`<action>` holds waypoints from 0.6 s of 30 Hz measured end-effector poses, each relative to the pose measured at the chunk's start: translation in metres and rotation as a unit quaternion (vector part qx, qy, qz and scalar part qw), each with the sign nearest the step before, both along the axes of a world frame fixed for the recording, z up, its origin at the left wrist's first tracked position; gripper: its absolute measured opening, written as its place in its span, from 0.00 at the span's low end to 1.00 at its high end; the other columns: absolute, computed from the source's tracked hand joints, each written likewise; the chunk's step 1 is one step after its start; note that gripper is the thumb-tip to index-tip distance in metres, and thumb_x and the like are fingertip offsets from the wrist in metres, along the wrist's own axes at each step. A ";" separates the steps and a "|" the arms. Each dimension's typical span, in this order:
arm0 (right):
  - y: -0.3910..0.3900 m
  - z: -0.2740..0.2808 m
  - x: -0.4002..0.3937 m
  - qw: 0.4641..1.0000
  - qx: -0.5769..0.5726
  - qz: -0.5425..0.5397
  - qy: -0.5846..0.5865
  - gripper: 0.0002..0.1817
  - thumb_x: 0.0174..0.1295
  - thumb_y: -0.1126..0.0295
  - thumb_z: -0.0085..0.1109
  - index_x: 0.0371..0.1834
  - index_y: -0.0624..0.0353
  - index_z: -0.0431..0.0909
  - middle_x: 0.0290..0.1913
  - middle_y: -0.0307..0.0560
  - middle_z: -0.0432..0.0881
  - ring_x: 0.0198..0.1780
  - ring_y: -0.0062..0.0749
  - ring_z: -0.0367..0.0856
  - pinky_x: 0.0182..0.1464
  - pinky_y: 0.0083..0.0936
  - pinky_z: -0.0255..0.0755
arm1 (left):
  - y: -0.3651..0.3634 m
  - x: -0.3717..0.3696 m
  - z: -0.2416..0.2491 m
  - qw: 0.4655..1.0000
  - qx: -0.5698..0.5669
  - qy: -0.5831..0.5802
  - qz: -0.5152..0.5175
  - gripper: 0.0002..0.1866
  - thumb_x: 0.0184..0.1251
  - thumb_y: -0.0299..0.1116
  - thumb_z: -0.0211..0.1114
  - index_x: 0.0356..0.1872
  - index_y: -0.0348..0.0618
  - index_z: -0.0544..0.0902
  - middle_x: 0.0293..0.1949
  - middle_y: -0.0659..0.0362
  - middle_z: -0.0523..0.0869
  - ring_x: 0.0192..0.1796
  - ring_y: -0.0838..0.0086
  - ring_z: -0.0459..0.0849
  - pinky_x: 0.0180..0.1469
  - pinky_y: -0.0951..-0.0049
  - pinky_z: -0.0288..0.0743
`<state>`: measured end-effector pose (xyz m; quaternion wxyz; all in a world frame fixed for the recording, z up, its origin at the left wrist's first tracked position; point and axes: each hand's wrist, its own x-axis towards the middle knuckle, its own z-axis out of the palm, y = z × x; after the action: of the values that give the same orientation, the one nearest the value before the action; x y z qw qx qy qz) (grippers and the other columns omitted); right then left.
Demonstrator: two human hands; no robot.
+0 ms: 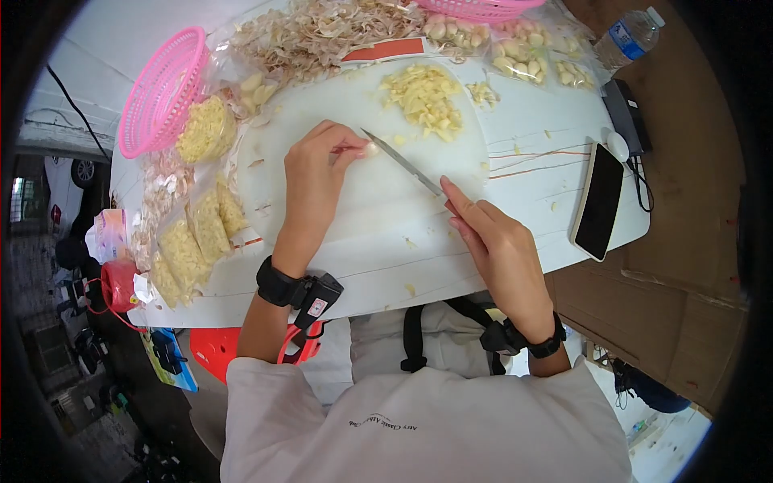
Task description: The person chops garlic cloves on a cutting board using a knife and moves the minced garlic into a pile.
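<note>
My left hand [316,165] pinches a pale garlic clove [371,150] between thumb and fingertips, low over a round white cutting board [386,213]. My right hand [501,241] is closed around the handle of a small knife [405,164]. Its narrow blade slants up and left, the tip close by the clove and the left fingertips. Beyond the blade, a heap of chopped garlic [425,101] lies on the far right part of the board. A few small bits [483,93] are scattered at the board's right edge.
Garlic skins [310,40] are piled at the back, beside a pink basket [165,92]. Bags of minced garlic [187,249] line the left side; bags of whole cloves [519,60] lie at back right. A phone [597,201] and a water bottle [628,39] stand right.
</note>
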<state>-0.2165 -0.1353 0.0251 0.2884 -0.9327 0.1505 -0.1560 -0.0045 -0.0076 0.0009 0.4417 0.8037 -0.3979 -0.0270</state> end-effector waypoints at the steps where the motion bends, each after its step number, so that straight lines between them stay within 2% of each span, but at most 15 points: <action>1: 0.000 0.000 0.000 1.000 0.002 0.000 0.002 0.28 0.66 0.71 0.61 0.71 0.46 0.72 0.29 0.48 0.74 0.25 0.47 0.77 0.28 0.39 0.73 | 0.000 0.000 0.000 1.000 -0.002 0.007 0.001 0.04 0.57 0.19 0.70 0.33 0.35 0.84 0.33 0.55 0.86 0.34 0.67 0.88 0.39 0.73 0.80; 9: 0.006 0.010 0.008 0.999 -0.024 0.011 0.034 0.27 0.68 0.69 0.59 0.71 0.46 0.71 0.30 0.48 0.75 0.24 0.47 0.78 0.27 0.38 0.75 | 0.000 -0.002 0.003 1.000 0.016 -0.012 0.002 0.04 0.57 0.20 0.71 0.33 0.35 0.84 0.33 0.56 0.87 0.34 0.67 0.89 0.38 0.72 0.79; 11: 0.010 0.012 0.014 0.999 -0.006 0.004 0.052 0.30 0.64 0.77 0.62 0.71 0.48 0.72 0.30 0.52 0.77 0.30 0.49 0.79 0.35 0.39 0.73 | 0.001 -0.001 0.003 1.000 0.017 -0.017 0.000 0.04 0.57 0.20 0.71 0.32 0.36 0.84 0.33 0.56 0.87 0.34 0.67 0.89 0.38 0.72 0.79; 14: 0.008 0.009 0.029 0.998 -0.009 0.009 0.061 0.28 0.65 0.76 0.61 0.70 0.49 0.73 0.31 0.52 0.78 0.32 0.50 0.80 0.34 0.39 0.73 | 0.000 -0.001 0.002 0.999 0.015 -0.029 -0.004 0.04 0.57 0.21 0.71 0.32 0.36 0.83 0.33 0.56 0.86 0.34 0.66 0.89 0.38 0.72 0.78; 18: 0.003 -0.009 0.047 1.000 -0.007 0.019 0.003 0.26 0.66 0.75 0.59 0.68 0.50 0.73 0.32 0.52 0.79 0.32 0.50 0.81 0.33 0.40 0.74 | -0.001 -0.002 0.002 0.999 0.015 -0.036 -0.003 0.05 0.57 0.20 0.71 0.32 0.35 0.83 0.33 0.56 0.86 0.35 0.66 0.89 0.38 0.72 0.79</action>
<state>-0.1695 -0.1323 0.0158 0.2839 -0.9380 0.1323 -0.1483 -0.0061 -0.0085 0.0033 0.4151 0.8092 -0.4158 -0.0050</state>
